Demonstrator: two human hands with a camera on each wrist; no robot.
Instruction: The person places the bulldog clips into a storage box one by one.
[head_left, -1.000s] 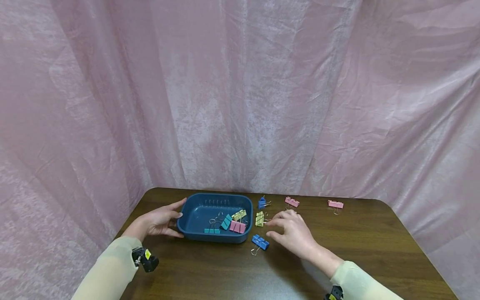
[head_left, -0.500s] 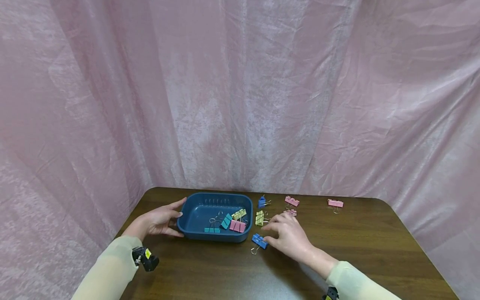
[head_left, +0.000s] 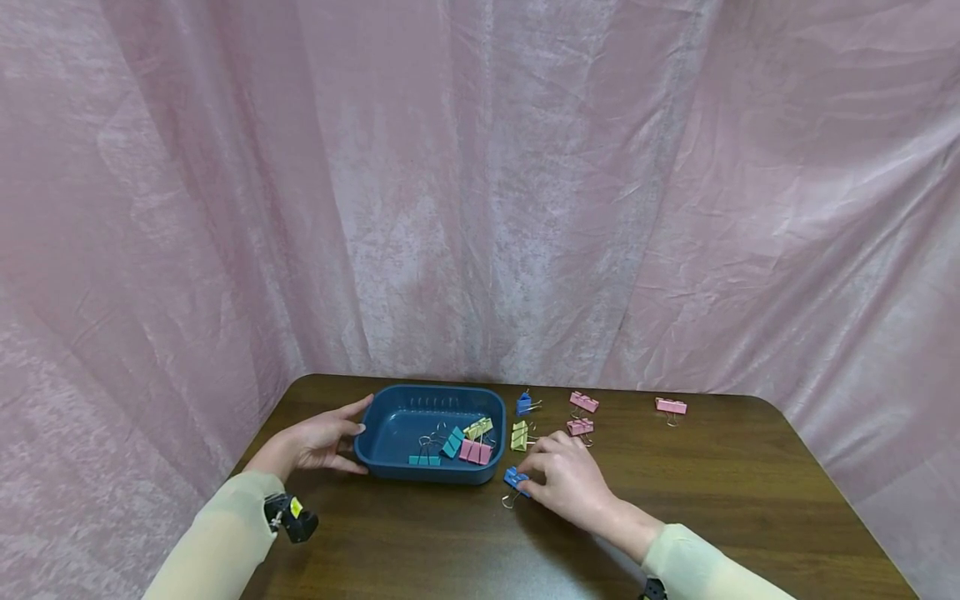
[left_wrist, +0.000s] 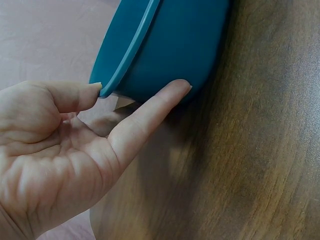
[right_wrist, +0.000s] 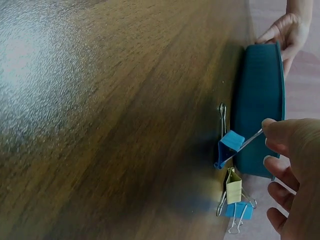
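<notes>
A dark blue plastic tray [head_left: 427, 474] stands on the table with several binder clips in it: teal [head_left: 452, 443], yellow [head_left: 477, 428] and pink [head_left: 475, 452]. At its left end my left hand [head_left: 326, 442] holds it, thumb on the rim and fingers spread along the outer wall. Just off the tray's near right corner, thumb and index finger of my right hand [head_left: 570, 481] pinch a wire handle of a blue binder clip [right_wrist: 232, 141]. The clip's other handle sticks out toward the near side. The remaining right fingers are loosely bent.
Right of the tray lie a yellow clip [head_left: 519, 437] and another blue clip [head_left: 523, 404]. Two pink clips [head_left: 584, 402] lie farther right, and one more pink clip [head_left: 671, 407] is near the back right. A pink curtain [head_left: 480, 192] hangs behind the brown wooden table [head_left: 735, 500].
My right hand has moved left and nearer, from beside the yellow clip to the near blue clip, and now pinches it. A pink clip behind the hand is uncovered. My left hand stays put.
</notes>
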